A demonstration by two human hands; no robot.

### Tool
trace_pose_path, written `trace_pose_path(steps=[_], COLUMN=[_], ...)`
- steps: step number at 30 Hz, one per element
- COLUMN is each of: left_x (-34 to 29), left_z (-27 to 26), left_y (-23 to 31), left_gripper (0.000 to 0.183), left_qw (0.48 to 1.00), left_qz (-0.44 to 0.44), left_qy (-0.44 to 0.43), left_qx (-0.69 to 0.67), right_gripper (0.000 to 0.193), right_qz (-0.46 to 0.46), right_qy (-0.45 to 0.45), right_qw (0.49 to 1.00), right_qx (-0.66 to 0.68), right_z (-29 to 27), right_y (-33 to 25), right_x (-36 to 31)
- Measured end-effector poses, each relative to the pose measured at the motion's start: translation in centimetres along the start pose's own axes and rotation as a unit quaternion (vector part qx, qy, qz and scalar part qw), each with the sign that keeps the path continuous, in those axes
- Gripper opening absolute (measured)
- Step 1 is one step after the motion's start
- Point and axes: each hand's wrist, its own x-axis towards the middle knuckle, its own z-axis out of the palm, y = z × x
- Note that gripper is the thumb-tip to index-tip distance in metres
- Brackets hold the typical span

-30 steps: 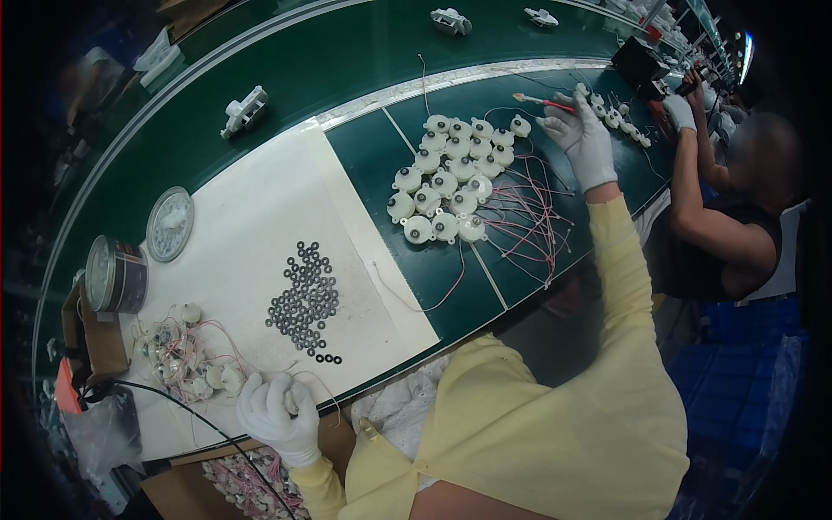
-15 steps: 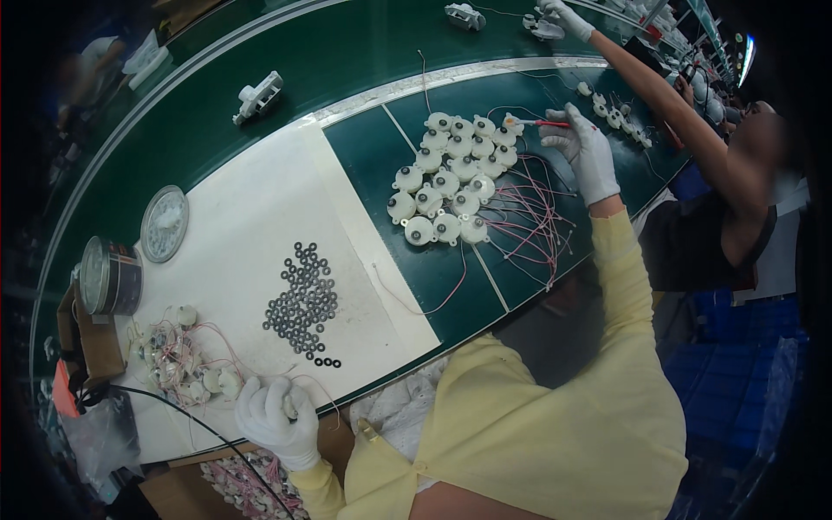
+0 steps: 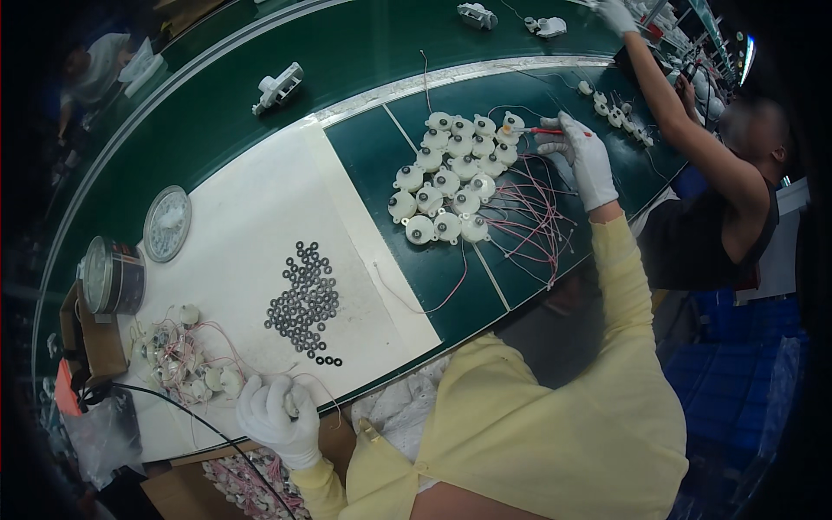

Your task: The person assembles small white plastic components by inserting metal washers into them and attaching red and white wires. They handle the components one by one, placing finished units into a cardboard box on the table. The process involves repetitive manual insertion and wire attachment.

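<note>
My right hand point(image 3: 586, 165), in a white glove, pinches a slim red-handled tool point(image 3: 555, 132). The tool's pale tip reaches the motor point(image 3: 511, 126) at the upper right corner of a cluster. That cluster of small round cream motors point(image 3: 446, 182) stands on the green tabletop, black shafts up, pink wires point(image 3: 537, 225) fanning right. My gloved left hand point(image 3: 279, 414) rests at the table's front edge with its fingers curled; what they hold, if anything, is hidden. Just beyond it lies a tangled pile of motors point(image 3: 191, 355) with pink wires.
Black rings point(image 3: 303, 303) lie spread on the white sheet point(image 3: 234, 225). A tin point(image 3: 113, 276) and a round lid point(image 3: 168, 224) stand at left, near a black cable point(image 3: 186, 414). White assemblies point(image 3: 277, 87) sit on the green conveyor. At right, a co-worker's arm point(image 3: 685, 121) reaches over it.
My right hand has shifted slightly down with the tool, whose tip now meets the motor a little lower. Assemblies on the conveyor moved right. The co-worker's hand moved right, off an assembly.
</note>
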Motion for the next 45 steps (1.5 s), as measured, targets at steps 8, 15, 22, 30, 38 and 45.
trace_pose_path(steps=[8,15,22,30,38,45], left_x=[0.0,-0.1,0.1,0.2,0.0,0.2], left_z=[0.0,0.1,0.0,-0.1,0.0,-0.1], left_y=[-0.1,-0.1,0.0,0.0,-0.1,0.2], left_gripper=[0.028,0.026,0.024,0.019,0.020,0.027], left_qw=[1.000,1.000,1.000,1.000,1.000,1.000], left_qz=[0.003,0.000,-0.001,0.011,0.008,0.001], left_qy=[0.002,0.004,0.000,0.000,-0.001,0.003], left_qx=[0.002,0.005,0.003,0.022,0.026,0.007], right_gripper=[0.042,0.044,0.044,0.039,0.034,0.034], right_qz=[-0.022,-0.040,0.007,-0.096,-0.108,-0.109], right_qy=[0.015,0.020,0.039,-0.077,-0.157,-0.155], right_qw=[0.999,0.999,0.999,0.989,0.962,0.960], right_qx=[-0.023,-0.002,0.017,-0.084,-0.197,-0.207], right_z=[-0.9,1.1,-0.4,-0.4,0.7,0.3], right_y=[-0.6,-1.1,0.1,-1.2,-1.5,-1.4], right_x=[-0.8,-0.6,-1.1,-3.9,-5.1,-5.9])
